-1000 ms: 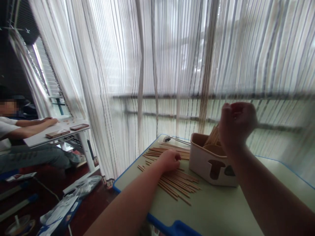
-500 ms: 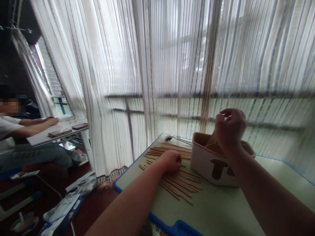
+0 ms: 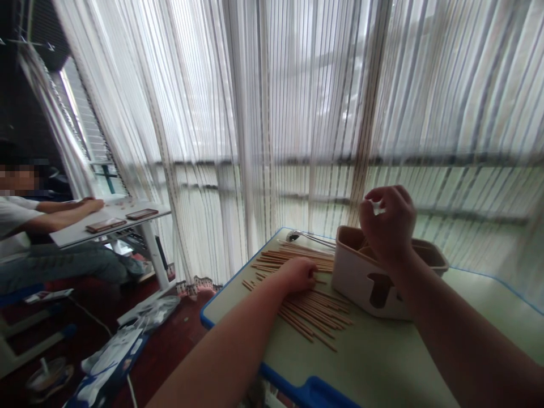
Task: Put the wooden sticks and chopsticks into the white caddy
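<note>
Thin wooden chopsticks (image 3: 317, 317) lie loosely spread over the pale tabletop (image 3: 382, 357). My left hand (image 3: 300, 275) rests among them with its fingers curled down around some; how many is hidden. My right hand (image 3: 391, 221) hovers over a beige divided utensil holder (image 3: 357, 286) with cut-outs in its front wall. Its fingers are bent in, with a small gap beside the thumb; whatever they hold, if anything, is hidden by the hand.
Metal spoons or ladles (image 3: 304, 235) lie behind the chopsticks. A striped sheer curtain (image 3: 297, 113) hangs behind the blue-edged table. To the left, another person sits at a white table (image 3: 72, 233) with flat brown trays (image 3: 106, 225).
My right hand has shifted slightly left over the utensil holder, and the sticks seen beneath it before no longer show. My left hand stays on the chopsticks. The view has turned slightly left.
</note>
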A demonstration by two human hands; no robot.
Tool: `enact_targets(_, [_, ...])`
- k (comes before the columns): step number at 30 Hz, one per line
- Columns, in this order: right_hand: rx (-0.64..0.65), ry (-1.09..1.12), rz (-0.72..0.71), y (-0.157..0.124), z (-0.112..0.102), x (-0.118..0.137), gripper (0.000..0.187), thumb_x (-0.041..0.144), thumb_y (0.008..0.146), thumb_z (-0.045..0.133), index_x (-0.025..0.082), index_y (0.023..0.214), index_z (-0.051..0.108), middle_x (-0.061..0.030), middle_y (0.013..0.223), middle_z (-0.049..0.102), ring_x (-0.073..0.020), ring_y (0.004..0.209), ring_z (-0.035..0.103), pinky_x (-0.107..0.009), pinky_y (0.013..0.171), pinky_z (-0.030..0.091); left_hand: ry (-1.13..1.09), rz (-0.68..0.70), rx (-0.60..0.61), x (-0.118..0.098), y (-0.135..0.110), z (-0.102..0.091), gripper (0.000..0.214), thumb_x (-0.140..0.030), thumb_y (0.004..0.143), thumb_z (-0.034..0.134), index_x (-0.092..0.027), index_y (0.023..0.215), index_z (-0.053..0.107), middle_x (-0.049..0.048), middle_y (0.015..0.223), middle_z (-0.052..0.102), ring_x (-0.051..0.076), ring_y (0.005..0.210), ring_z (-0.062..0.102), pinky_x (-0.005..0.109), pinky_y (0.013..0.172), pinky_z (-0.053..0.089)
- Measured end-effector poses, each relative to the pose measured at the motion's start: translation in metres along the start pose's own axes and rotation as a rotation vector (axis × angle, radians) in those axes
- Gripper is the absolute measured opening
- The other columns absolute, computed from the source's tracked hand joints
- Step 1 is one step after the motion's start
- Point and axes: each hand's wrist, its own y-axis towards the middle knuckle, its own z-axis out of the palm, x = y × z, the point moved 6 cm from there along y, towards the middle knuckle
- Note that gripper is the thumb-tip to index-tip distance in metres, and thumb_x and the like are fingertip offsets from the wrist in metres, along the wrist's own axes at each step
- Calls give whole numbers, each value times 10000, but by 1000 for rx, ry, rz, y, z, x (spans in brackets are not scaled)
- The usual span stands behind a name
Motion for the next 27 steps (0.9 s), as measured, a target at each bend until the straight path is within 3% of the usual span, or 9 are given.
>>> enact_targets(5, [264,-126,-55,-9,26,-2,58,247,706,541,204,724,576,-47,795,617,-197,779,506,-357,761,390,-61,11,9,-3,1,0,326,-194,663,587,-200,971,695,16,837,652,145,737,559,231,700,440])
enact_targets(9, [329,-210,-90,-12,30,4,101,283,739,538,210,758,606,-56,835,649,-229,843,510,-383,799,369,-61,66,-36,-8,-1,-5,234,-164,670,581,-184,861,715,29,824,633,146,739,554,234,708,451])
enact_targets(12, [412,-152,-173,-16,35,11,120,285,748,545,213,802,624,-58,850,661,-244,888,508,-390,819,374,-76,83,-42,-10,-2,-8,218,-152,674,592,-189,852,713,28,833,625,145,742,552,236,713,459])
enact_targets(17, [702,-36,-324,-32,55,21,139,251,749,549,203,845,637,-52,830,668,-227,883,524,-374,836,398,-126,89,-123,-14,-2,-16,259,-108,697,555,-192,896,698,28,877,622,140,772,561,245,758,465])
enact_targets(19, [664,-48,-316,-31,55,21,179,220,776,506,189,895,635,-59,844,671,-223,889,534,-363,840,401,-154,66,-175,-13,-2,-20,276,-91,717,523,-188,915,689,31,885,614,132,771,563,246,767,468])
enact_targets(23, [467,-111,-227,-21,43,14,212,201,800,465,179,940,624,-73,885,670,-232,897,536,-367,850,396,-168,34,-281,-12,-1,-27,262,-99,765,499,-196,928,678,39,895,595,138,818,556,260,812,461])
enact_targets(27, [481,-142,-162,-20,43,8,192,205,773,495,189,923,613,-65,886,675,-239,873,537,-383,833,394,-139,2,-303,-13,-1,-30,246,-125,822,486,-204,972,664,55,944,574,155,880,542,284,845,449])
